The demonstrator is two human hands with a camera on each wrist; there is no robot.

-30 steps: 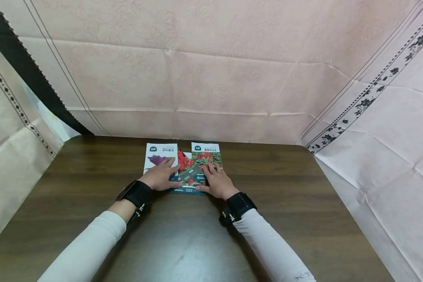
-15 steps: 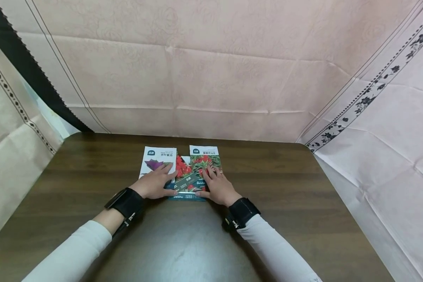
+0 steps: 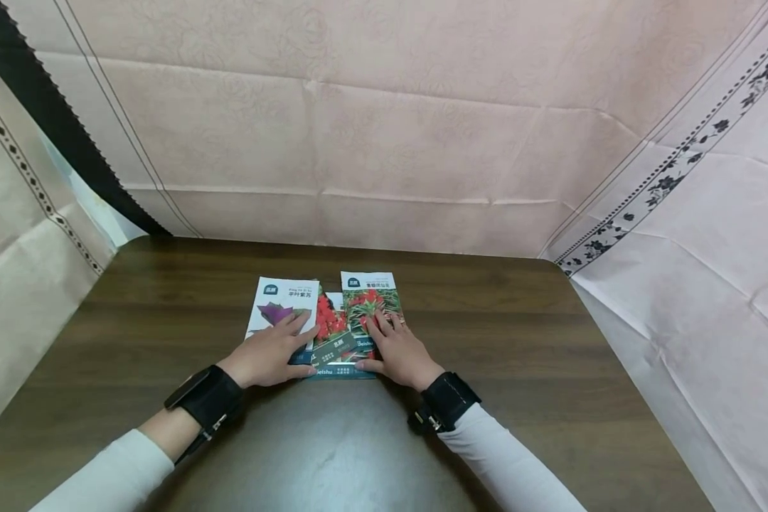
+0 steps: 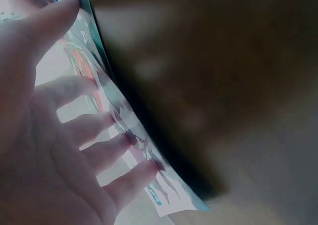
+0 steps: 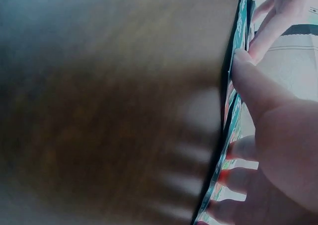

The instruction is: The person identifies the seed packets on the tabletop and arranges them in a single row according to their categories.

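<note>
Three flat packets, which look like seed packets, lie overlapping on the wooden table (image 3: 333,441). On the left is a white packet with a purple leaf (image 3: 286,293); my left hand (image 3: 264,358) rests on it with fingers spread, its thumb reaching toward the middle packet. A packet with red flowers (image 3: 328,316) lies in the middle, partly covered. My right hand (image 3: 402,353) presses straight fingers on the right packet, printed with red blooms and green leaves (image 3: 368,290). In the left wrist view, fingertips touch the white packet (image 4: 161,185). The right wrist view shows the right thumb (image 5: 243,61) at the packets' near edge.
A pale pink patterned cloth (image 3: 384,142) hangs behind the table's far edge. White cloth with a dark floral border (image 3: 665,186) hangs on the right, and another cloth (image 3: 13,284) on the left. A black wristband (image 3: 208,405) circles the left wrist.
Both hands and the packets have slid toward the person. The white packet has shifted slightly left and turned a little; the fingers have stayed on the packets.
</note>
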